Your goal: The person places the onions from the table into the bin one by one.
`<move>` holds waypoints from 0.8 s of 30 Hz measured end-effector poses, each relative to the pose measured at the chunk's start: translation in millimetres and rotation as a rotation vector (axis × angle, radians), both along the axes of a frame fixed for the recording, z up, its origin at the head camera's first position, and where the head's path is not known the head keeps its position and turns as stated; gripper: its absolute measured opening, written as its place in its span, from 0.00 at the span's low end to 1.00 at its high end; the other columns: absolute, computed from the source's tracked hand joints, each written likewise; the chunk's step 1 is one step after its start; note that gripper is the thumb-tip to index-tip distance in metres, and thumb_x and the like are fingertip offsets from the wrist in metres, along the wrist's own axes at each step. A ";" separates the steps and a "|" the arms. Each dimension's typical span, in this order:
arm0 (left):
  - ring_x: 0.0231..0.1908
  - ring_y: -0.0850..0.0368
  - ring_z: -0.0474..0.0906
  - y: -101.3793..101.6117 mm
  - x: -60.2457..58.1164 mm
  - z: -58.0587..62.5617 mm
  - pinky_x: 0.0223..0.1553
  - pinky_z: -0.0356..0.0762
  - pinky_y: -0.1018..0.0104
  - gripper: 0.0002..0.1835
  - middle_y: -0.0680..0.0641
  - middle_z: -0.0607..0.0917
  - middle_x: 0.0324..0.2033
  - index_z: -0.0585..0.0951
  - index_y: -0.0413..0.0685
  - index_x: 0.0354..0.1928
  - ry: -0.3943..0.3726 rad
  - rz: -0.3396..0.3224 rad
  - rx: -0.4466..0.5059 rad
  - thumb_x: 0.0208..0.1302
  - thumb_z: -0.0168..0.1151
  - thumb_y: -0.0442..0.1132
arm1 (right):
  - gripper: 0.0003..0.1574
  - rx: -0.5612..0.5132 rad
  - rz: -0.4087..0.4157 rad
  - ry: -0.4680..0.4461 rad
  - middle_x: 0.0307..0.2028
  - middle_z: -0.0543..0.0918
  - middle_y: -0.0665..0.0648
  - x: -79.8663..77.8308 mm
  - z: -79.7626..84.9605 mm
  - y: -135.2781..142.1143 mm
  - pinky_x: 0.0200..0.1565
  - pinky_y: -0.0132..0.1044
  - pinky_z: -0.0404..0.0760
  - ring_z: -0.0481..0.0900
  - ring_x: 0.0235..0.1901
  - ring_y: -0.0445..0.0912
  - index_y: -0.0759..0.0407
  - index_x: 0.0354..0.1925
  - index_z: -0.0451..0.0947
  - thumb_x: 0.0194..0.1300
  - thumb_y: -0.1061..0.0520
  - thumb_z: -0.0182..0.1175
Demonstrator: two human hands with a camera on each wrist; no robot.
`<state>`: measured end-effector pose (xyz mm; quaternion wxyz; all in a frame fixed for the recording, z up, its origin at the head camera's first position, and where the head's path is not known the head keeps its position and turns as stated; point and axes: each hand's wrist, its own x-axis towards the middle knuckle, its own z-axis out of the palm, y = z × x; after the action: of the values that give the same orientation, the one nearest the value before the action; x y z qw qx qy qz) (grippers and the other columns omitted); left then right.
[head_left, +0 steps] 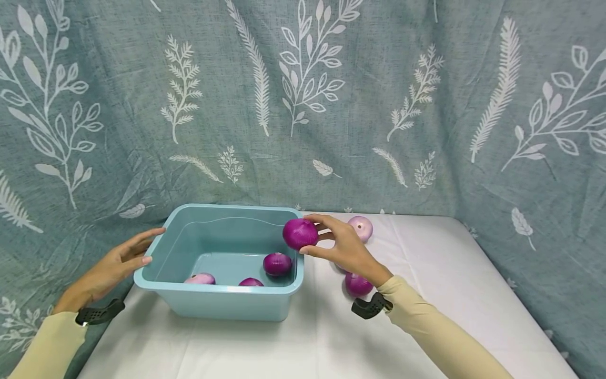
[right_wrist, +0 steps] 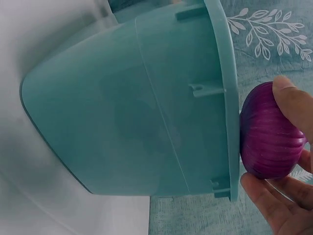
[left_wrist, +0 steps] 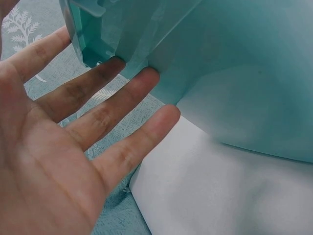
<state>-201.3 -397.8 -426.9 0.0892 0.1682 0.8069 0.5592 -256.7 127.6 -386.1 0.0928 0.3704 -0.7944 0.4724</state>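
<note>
A purple onion (head_left: pixel 300 234) is pinched between the thumb and fingers of my right hand (head_left: pixel 347 245), above the right rim of a light blue plastic tub (head_left: pixel 222 295). In the right wrist view the onion (right_wrist: pixel 270 132) sits right by the tub's rim (right_wrist: pixel 227 98). My left hand (head_left: pixel 111 268) is at the tub's left rim, fingers spread and fairly straight. Its fingertips (left_wrist: pixel 166 117) reach the tub's outer wall in the left wrist view. Inside the tub lie a dark onion (head_left: pixel 277 264), a paler onion (head_left: pixel 201 278) and a partly hidden onion (head_left: pixel 251 282).
Right of the tub, a pale onion (head_left: pixel 361 228) and a purple onion (head_left: pixel 358 285) lie on the white-covered table (head_left: pixel 426 252); another is mostly hidden behind my right hand. A leaf-patterned green-blue cloth (head_left: pixel 284 158) hangs behind and along the sides.
</note>
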 end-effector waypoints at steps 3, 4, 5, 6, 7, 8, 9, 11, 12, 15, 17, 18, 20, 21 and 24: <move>0.76 0.25 0.33 -0.7 -0.4 0.1 0.63 0.44 0.16 0.35 0.41 0.44 0.81 0.51 0.62 0.84 -0.001 -0.001 -0.001 0.82 0.50 0.36 | 0.45 0.006 0.016 -0.031 0.61 0.81 0.49 0.6 -0.3 -3.0 0.55 0.35 0.84 0.83 0.52 0.47 0.53 0.68 0.75 0.54 0.53 0.81; 0.76 0.24 0.33 -0.7 -0.6 0.0 0.63 0.45 0.16 0.35 0.40 0.43 0.81 0.51 0.62 0.83 -0.001 -0.001 -0.002 0.82 0.50 0.36 | 0.45 0.006 0.022 -0.039 0.61 0.81 0.49 0.6 -0.9 -3.6 0.55 0.35 0.84 0.83 0.53 0.47 0.53 0.68 0.75 0.55 0.53 0.81; 0.76 0.24 0.33 -0.9 -0.8 0.0 0.63 0.45 0.16 0.35 0.40 0.43 0.81 0.51 0.62 0.84 -0.001 -0.001 -0.003 0.82 0.50 0.36 | 0.45 0.008 0.026 -0.042 0.61 0.81 0.49 0.8 -1.2 -4.2 0.56 0.35 0.83 0.83 0.53 0.46 0.53 0.68 0.75 0.55 0.53 0.81; 0.76 0.24 0.33 -0.9 -1.0 0.0 0.63 0.45 0.16 0.35 0.41 0.43 0.81 0.51 0.62 0.84 0.001 -0.002 -0.003 0.82 0.49 0.36 | 0.45 0.009 0.030 -0.047 0.61 0.81 0.49 1.0 -1.8 -4.5 0.56 0.35 0.83 0.83 0.53 0.46 0.53 0.68 0.75 0.55 0.53 0.81; 0.76 0.25 0.33 -1.0 -1.2 -0.1 0.63 0.45 0.16 0.35 0.41 0.44 0.81 0.51 0.62 0.84 0.003 -0.004 -0.003 0.82 0.49 0.36 | 0.45 0.008 0.035 -0.049 0.61 0.81 0.49 1.2 -2.2 -4.9 0.56 0.35 0.83 0.83 0.53 0.46 0.52 0.68 0.75 0.55 0.53 0.81; 0.76 0.25 0.33 -1.0 -1.2 -0.2 0.64 0.45 0.16 0.35 0.42 0.44 0.82 0.51 0.62 0.83 0.003 -0.004 -0.001 0.82 0.49 0.36 | 0.45 0.007 0.041 -0.052 0.60 0.81 0.49 1.4 -2.5 -5.2 0.56 0.35 0.83 0.84 0.53 0.45 0.52 0.68 0.75 0.55 0.53 0.80; 0.76 0.26 0.33 -1.1 -1.2 -0.4 0.64 0.45 0.16 0.35 0.43 0.44 0.82 0.51 0.62 0.84 0.004 -0.006 -0.001 0.82 0.49 0.36 | 0.45 0.007 0.044 -0.055 0.60 0.82 0.49 1.4 -3.2 -5.2 0.56 0.35 0.83 0.84 0.53 0.45 0.52 0.68 0.75 0.55 0.53 0.80; 0.76 0.27 0.33 -1.1 -1.1 -0.8 0.64 0.45 0.16 0.35 0.44 0.45 0.82 0.51 0.62 0.84 0.002 -0.008 0.003 0.82 0.49 0.36 | 0.45 0.002 0.059 -0.060 0.60 0.82 0.50 1.5 -4.2 -5.2 0.57 0.36 0.83 0.84 0.52 0.45 0.53 0.69 0.75 0.55 0.54 0.80; 0.77 0.27 0.34 -1.0 -1.0 -1.0 0.64 0.44 0.16 0.35 0.45 0.45 0.82 0.51 0.61 0.84 0.001 -0.007 0.005 0.82 0.49 0.36 | 0.45 0.001 0.067 -0.061 0.60 0.82 0.50 1.6 -4.7 -5.0 0.57 0.36 0.83 0.85 0.52 0.45 0.55 0.69 0.75 0.55 0.54 0.80; 0.77 0.29 0.34 -1.3 -0.9 -2.0 0.65 0.44 0.17 0.35 0.48 0.46 0.82 0.51 0.62 0.83 -0.004 0.002 0.004 0.82 0.49 0.36 | 0.44 -0.006 0.092 -0.061 0.61 0.81 0.54 2.2 -5.7 -3.6 0.58 0.37 0.82 0.85 0.53 0.48 0.58 0.69 0.74 0.56 0.56 0.79; 0.78 0.30 0.35 -1.3 -0.9 -2.2 0.65 0.44 0.17 0.35 0.48 0.47 0.82 0.51 0.62 0.83 -0.003 0.007 0.001 0.82 0.50 0.36 | 0.43 -0.001 0.094 -0.057 0.62 0.81 0.57 2.7 -6.5 -1.5 0.58 0.38 0.82 0.84 0.53 0.50 0.61 0.69 0.74 0.57 0.58 0.78; 0.78 0.32 0.36 -1.2 -0.8 -2.1 0.65 0.44 0.17 0.35 0.49 0.47 0.82 0.52 0.62 0.83 -0.002 0.013 0.000 0.82 0.50 0.36 | 0.43 0.005 0.088 -0.052 0.62 0.81 0.58 2.6 -7.2 0.4 0.58 0.38 0.83 0.84 0.53 0.50 0.61 0.69 0.74 0.58 0.58 0.78; 0.78 0.33 0.36 -0.8 -0.5 -1.6 0.66 0.44 0.18 0.34 0.49 0.47 0.81 0.53 0.62 0.83 -0.006 0.021 0.001 0.82 0.50 0.36 | 0.41 0.016 0.062 -0.050 0.61 0.81 0.57 2.5 -8.9 5.3 0.56 0.38 0.83 0.85 0.53 0.50 0.61 0.68 0.74 0.59 0.57 0.77; 0.78 0.33 0.36 -0.5 -0.4 -1.2 0.66 0.44 0.18 0.34 0.48 0.47 0.82 0.53 0.62 0.83 -0.007 0.022 0.001 0.82 0.50 0.36 | 0.40 0.024 0.047 -0.050 0.60 0.82 0.56 2.1 -10.6 8.8 0.55 0.38 0.84 0.85 0.52 0.49 0.60 0.68 0.75 0.59 0.56 0.77; 0.78 0.31 0.35 0.0 -0.4 -0.2 0.66 0.44 0.18 0.34 0.48 0.47 0.82 0.53 0.63 0.83 -0.011 0.024 0.000 0.82 0.50 0.36 | 0.38 0.052 -0.008 -0.041 0.58 0.82 0.51 0.4 -17.4 22.6 0.52 0.39 0.86 0.85 0.49 0.47 0.55 0.66 0.77 0.60 0.53 0.77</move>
<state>-201.8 -397.8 -427.1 0.0871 0.1555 0.8082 0.5613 -256.3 150.3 -403.5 0.0689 0.3597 -0.8096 0.4586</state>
